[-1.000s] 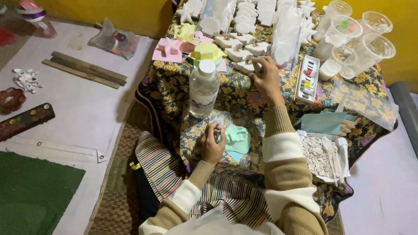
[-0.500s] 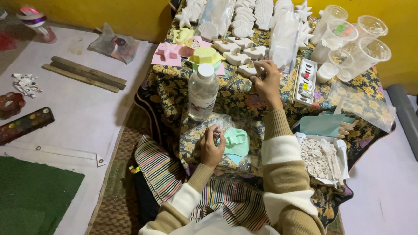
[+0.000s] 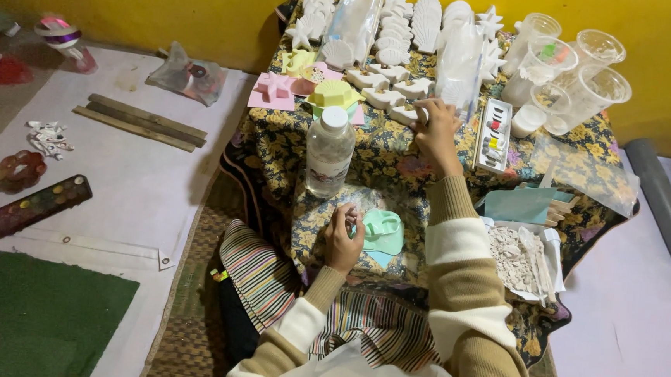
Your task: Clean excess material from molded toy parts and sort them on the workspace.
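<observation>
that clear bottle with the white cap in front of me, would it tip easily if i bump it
Probably yes: the bottle is tall and narrow and stands on wrinkled floral cloth. It looks like thin clear plastic, so likely light. On its side, its round body would likely roll.

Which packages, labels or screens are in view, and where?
No screens or signs.
Clear plastic bottle: table centre, white cap, pale label band.
Clear bags: upright among the white casts, back of table.
Crumpled clear bag: floor, left of table.
Paint set: long white box, right of right hand.
</observation>
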